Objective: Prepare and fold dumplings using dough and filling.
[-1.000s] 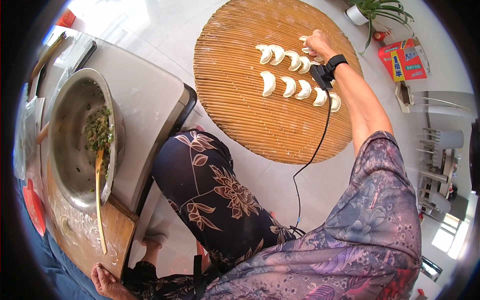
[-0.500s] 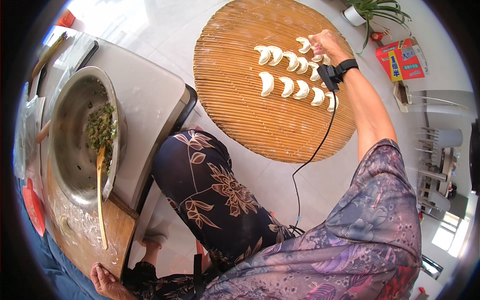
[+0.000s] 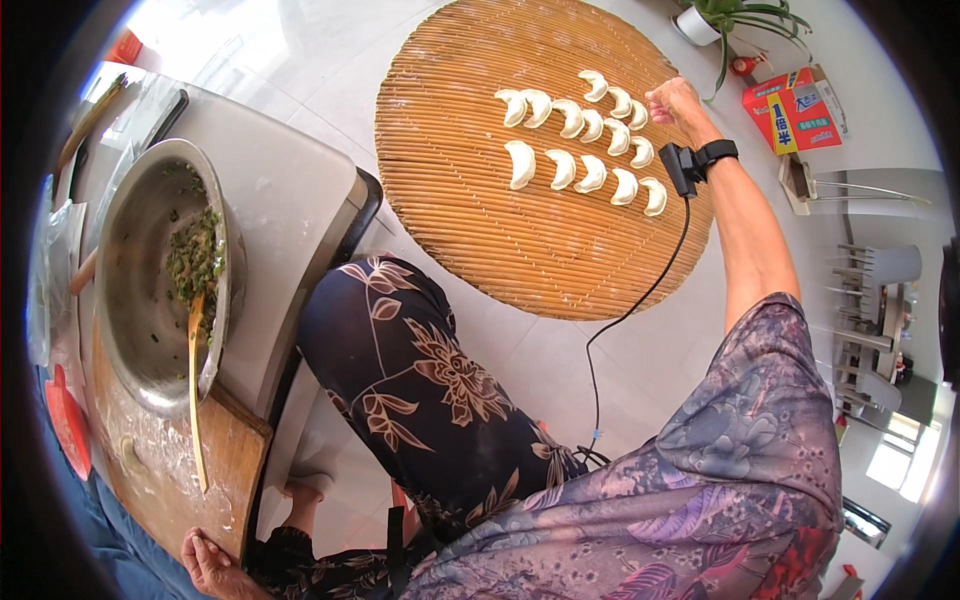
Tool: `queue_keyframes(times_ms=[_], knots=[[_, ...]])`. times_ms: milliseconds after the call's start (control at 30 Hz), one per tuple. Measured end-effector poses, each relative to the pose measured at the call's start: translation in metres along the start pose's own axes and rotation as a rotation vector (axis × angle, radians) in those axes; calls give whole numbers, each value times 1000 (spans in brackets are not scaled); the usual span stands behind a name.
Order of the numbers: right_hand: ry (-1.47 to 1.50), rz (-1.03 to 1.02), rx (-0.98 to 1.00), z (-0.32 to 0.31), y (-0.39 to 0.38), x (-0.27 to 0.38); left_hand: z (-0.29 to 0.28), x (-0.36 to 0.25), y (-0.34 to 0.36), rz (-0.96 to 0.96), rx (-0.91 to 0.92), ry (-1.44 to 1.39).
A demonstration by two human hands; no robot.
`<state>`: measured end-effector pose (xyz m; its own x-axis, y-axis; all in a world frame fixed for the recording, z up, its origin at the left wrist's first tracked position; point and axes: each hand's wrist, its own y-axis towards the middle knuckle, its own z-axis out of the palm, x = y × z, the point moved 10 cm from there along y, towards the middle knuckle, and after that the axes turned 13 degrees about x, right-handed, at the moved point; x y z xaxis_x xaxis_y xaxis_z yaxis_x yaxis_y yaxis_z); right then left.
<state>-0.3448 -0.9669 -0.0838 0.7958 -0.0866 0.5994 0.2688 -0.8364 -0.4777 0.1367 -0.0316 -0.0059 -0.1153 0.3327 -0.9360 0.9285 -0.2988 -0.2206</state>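
My right hand (image 3: 678, 104), fingers curled in and nothing visible in them, hovers over the right side of a round slatted mat (image 3: 450, 230). Close to its fingertips lies a white crescent dumpling (image 3: 637, 115). Several more dumplings stand in rows on the mat, among them a larger dumpling (image 3: 520, 165) at the left of the nearest row. At the lower left my left hand (image 3: 208, 562) is closed, with nothing seen in it, beside the corner of a floured wooden board (image 3: 225, 440).
A metal bowl (image 3: 125, 300) of chopped green filling (image 3: 195, 255) overlaps the board, a wooden utensil (image 3: 196, 400) leaning out. It stands on a grey-topped table (image 3: 290, 180). A black cable (image 3: 655, 285) hangs from the right wrist's device. A red box (image 3: 795, 112) and potted plant (image 3: 700, 27) sit beyond.
My right hand has drawn back rightward from the dumplings, so those under it now show. The view has shifted slightly. My left hand stays where it was.
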Motion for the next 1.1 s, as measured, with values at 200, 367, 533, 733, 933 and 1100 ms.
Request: queue_keyframes(times_ms=[200,367,533,733,933,1100], knots=[[215,-267,305,29,-5,26,9,-3,-16,-100,-126,98],[151,-271,156,-6,-23,42,47,-9,-13,-37,-104,27],[106,-452,103,-17,-30,128,39,-21,-15,69,-46,-62],[-223,-834,108,73,-203,334,40,-23,-26,96,-37,-159],[-475,-1301,332,252,-412,456,41,-25,-34,120,19,-191],[-590,-1534,739,384,-532,480,47,-23,-28,134,74,-301]])
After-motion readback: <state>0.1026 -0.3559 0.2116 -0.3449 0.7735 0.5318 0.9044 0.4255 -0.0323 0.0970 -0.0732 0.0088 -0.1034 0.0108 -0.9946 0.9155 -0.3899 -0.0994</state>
